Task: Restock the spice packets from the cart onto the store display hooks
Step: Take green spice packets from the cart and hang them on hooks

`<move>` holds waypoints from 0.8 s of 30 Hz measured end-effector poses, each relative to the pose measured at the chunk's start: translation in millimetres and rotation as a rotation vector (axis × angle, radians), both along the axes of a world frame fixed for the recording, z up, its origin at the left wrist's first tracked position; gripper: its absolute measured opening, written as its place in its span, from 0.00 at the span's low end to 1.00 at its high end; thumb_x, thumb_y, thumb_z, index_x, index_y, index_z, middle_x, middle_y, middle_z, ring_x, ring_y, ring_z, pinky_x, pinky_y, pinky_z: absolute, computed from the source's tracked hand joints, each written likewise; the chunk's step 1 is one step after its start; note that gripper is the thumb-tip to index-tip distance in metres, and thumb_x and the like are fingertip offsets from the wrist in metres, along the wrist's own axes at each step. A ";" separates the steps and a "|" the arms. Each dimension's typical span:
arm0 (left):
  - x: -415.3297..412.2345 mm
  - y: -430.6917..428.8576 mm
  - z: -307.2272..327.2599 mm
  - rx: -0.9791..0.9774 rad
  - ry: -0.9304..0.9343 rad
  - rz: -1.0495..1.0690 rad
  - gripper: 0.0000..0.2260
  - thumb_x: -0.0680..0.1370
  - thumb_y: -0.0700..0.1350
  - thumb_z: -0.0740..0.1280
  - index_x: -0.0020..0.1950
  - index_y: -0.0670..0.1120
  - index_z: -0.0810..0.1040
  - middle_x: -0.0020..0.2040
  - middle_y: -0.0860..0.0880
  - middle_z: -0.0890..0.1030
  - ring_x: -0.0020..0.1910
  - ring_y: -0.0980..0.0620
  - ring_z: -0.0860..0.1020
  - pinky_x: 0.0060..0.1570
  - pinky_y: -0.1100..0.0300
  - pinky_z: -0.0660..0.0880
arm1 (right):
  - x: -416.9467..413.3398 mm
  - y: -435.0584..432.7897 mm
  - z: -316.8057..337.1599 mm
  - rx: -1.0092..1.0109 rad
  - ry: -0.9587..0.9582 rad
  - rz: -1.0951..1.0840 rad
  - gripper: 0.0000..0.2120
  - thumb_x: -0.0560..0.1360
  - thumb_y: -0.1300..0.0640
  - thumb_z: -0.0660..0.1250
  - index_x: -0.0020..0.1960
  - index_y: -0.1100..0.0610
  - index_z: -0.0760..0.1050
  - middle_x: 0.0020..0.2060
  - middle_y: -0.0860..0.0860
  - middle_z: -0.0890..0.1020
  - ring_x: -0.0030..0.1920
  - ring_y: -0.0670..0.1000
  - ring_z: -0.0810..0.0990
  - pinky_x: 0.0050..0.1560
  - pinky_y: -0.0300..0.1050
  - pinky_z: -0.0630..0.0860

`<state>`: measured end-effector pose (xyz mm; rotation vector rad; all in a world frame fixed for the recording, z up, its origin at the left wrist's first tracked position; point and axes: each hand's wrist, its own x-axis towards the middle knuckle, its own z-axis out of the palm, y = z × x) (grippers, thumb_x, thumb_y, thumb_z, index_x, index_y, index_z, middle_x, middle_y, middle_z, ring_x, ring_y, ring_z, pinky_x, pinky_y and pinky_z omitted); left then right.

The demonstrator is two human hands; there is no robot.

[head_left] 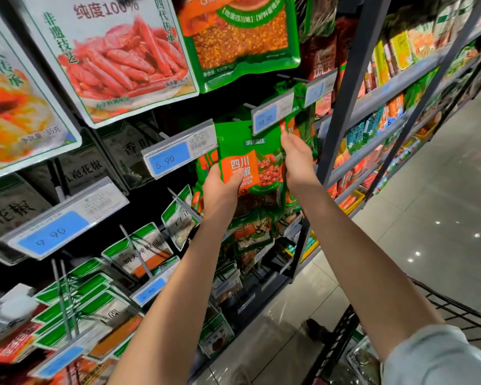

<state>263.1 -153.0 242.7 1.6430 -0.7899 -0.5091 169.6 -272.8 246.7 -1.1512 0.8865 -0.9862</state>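
Left hand [220, 190] gripping green packet [250, 151], right hand [297, 159] alongside, hook hidden

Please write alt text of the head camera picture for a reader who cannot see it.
A person's left hand grips a green pepper packet at a store display, while the right hand touches its right edge below a 10.90 price tag. More packets hang around; a cart is at lower right.
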 end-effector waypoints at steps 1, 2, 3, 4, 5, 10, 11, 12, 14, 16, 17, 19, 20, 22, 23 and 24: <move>-0.3 -0.8 -0.9 0.006 -0.008 0.004 0.05 0.80 0.47 0.65 0.54 0.49 0.73 0.44 0.56 0.79 0.44 0.59 0.77 0.43 0.64 0.71 | -0.9 0.4 -0.9 0.004 0.009 0.006 0.18 0.77 0.42 0.63 0.60 0.53 0.76 0.60 0.51 0.78 0.64 0.52 0.74 0.70 0.58 0.66; -0.4 -1.0 -1.1 0.008 -0.015 0.010 0.05 0.80 0.47 0.65 0.54 0.49 0.73 0.44 0.56 0.78 0.43 0.60 0.77 0.42 0.65 0.70 | -0.6 2.8 1.0 0.007 0.007 0.000 0.14 0.79 0.45 0.61 0.59 0.52 0.75 0.59 0.50 0.78 0.63 0.50 0.74 0.70 0.55 0.66; 0.7 -1.9 -1.9 0.008 -0.023 0.016 0.05 0.80 0.47 0.65 0.54 0.48 0.73 0.43 0.56 0.78 0.42 0.59 0.76 0.41 0.66 0.70 | -0.7 7.1 6.1 0.010 0.014 -0.012 0.14 0.81 0.48 0.60 0.62 0.53 0.74 0.58 0.49 0.78 0.64 0.49 0.73 0.70 0.52 0.65; 2.0 -2.3 -1.9 0.015 -0.033 0.022 0.05 0.80 0.47 0.65 0.53 0.48 0.73 0.43 0.55 0.78 0.42 0.58 0.76 0.41 0.65 0.71 | 0.1 7.8 7.4 0.005 0.009 -0.034 0.17 0.81 0.49 0.59 0.66 0.56 0.72 0.58 0.49 0.78 0.64 0.49 0.72 0.69 0.48 0.65; 4.4 -3.2 -3.9 0.032 -0.049 0.034 0.05 0.80 0.48 0.64 0.53 0.48 0.73 0.42 0.55 0.78 0.41 0.57 0.77 0.40 0.64 0.72 | 1.6 6.2 6.7 0.001 0.009 -0.042 0.18 0.82 0.50 0.59 0.67 0.58 0.71 0.57 0.50 0.78 0.64 0.51 0.72 0.67 0.46 0.65; 8.8 -5.6 -6.7 0.213 -0.278 0.169 0.12 0.80 0.51 0.64 0.55 0.43 0.74 0.49 0.47 0.78 0.51 0.47 0.77 0.51 0.51 0.75 | 18.6 5.4 6.8 -0.095 0.098 -0.083 0.10 0.81 0.56 0.60 0.59 0.59 0.73 0.46 0.51 0.77 0.48 0.41 0.76 0.50 0.40 0.68; 7.8 -5.8 -8.4 0.286 -0.375 0.214 0.16 0.80 0.51 0.64 0.60 0.41 0.72 0.55 0.43 0.76 0.57 0.44 0.74 0.57 0.50 0.72 | 22.0 6.5 3.2 -0.120 0.141 -0.112 0.12 0.80 0.57 0.61 0.63 0.60 0.71 0.51 0.52 0.76 0.51 0.42 0.75 0.50 0.40 0.69; 5.0 -3.7 -8.2 0.326 -0.462 0.251 0.21 0.79 0.50 0.65 0.66 0.40 0.68 0.60 0.41 0.74 0.61 0.42 0.72 0.62 0.50 0.70 | 24.9 8.6 -2.0 -0.155 0.185 -0.148 0.18 0.80 0.56 0.62 0.67 0.60 0.68 0.58 0.54 0.75 0.57 0.46 0.75 0.54 0.40 0.70; 2.4 -1.6 -12.4 0.299 -0.671 0.307 0.31 0.73 0.47 0.74 0.69 0.39 0.63 0.61 0.37 0.75 0.60 0.40 0.75 0.59 0.49 0.73 | 29.7 12.9 -14.3 -0.276 0.292 -0.219 0.23 0.79 0.53 0.63 0.71 0.61 0.64 0.65 0.55 0.72 0.65 0.53 0.71 0.63 0.46 0.70; 4.9 -0.7 -21.5 0.259 -0.819 0.333 0.36 0.65 0.43 0.80 0.65 0.40 0.63 0.55 0.36 0.79 0.49 0.39 0.81 0.48 0.49 0.78 | 33.4 18.6 -21.8 -0.393 0.402 -0.291 0.24 0.79 0.51 0.63 0.72 0.61 0.64 0.66 0.55 0.72 0.67 0.54 0.69 0.65 0.48 0.67; 8.9 -1.6 -26.7 0.287 -0.818 0.297 0.36 0.67 0.43 0.79 0.68 0.40 0.62 0.59 0.36 0.77 0.51 0.39 0.80 0.51 0.48 0.77 | 35.1 20.4 -24.7 -0.460 0.480 -0.330 0.25 0.79 0.51 0.63 0.72 0.61 0.64 0.67 0.55 0.72 0.67 0.54 0.68 0.64 0.49 0.67; 14.5 -3.4 -35.8 0.378 -0.777 0.188 0.35 0.76 0.44 0.71 0.77 0.43 0.54 0.74 0.39 0.63 0.66 0.41 0.72 0.64 0.45 0.68 | 38.3 23.2 -28.4 -0.601 0.609 -0.425 0.25 0.78 0.51 0.64 0.71 0.62 0.66 0.66 0.55 0.73 0.66 0.56 0.70 0.62 0.51 0.69; 17.4 -3.6 -40.2 0.398 -0.798 0.160 0.35 0.78 0.43 0.67 0.78 0.45 0.50 0.77 0.41 0.56 0.70 0.41 0.67 0.67 0.44 0.65 | 40.2 23.3 -32.0 -0.645 0.626 -0.451 0.26 0.78 0.52 0.64 0.72 0.63 0.66 0.66 0.56 0.74 0.65 0.57 0.71 0.62 0.50 0.69; 22.0 -4.8 -48.2 0.398 -0.837 0.148 0.33 0.80 0.41 0.64 0.79 0.47 0.49 0.79 0.42 0.51 0.71 0.41 0.65 0.68 0.44 0.63 | 44.1 24.2 -39.2 -0.646 0.611 -0.372 0.28 0.78 0.55 0.65 0.74 0.65 0.61 0.69 0.58 0.71 0.70 0.58 0.67 0.69 0.45 0.62; 22.4 -5.9 -49.2 0.388 -0.828 0.150 0.32 0.80 0.41 0.63 0.79 0.48 0.49 0.79 0.42 0.50 0.70 0.40 0.66 0.67 0.44 0.63 | 46.6 22.8 -43.1 -0.624 0.592 -0.291 0.30 0.78 0.56 0.65 0.75 0.65 0.59 0.71 0.59 0.68 0.72 0.57 0.64 0.72 0.42 0.56; 21.4 -6.5 -46.1 0.402 -0.821 0.150 0.31 0.80 0.42 0.62 0.79 0.48 0.49 0.79 0.42 0.50 0.69 0.40 0.67 0.67 0.44 0.63 | 48.6 20.8 -45.7 -0.619 0.571 -0.222 0.29 0.78 0.58 0.65 0.74 0.66 0.59 0.72 0.60 0.66 0.73 0.57 0.63 0.74 0.40 0.53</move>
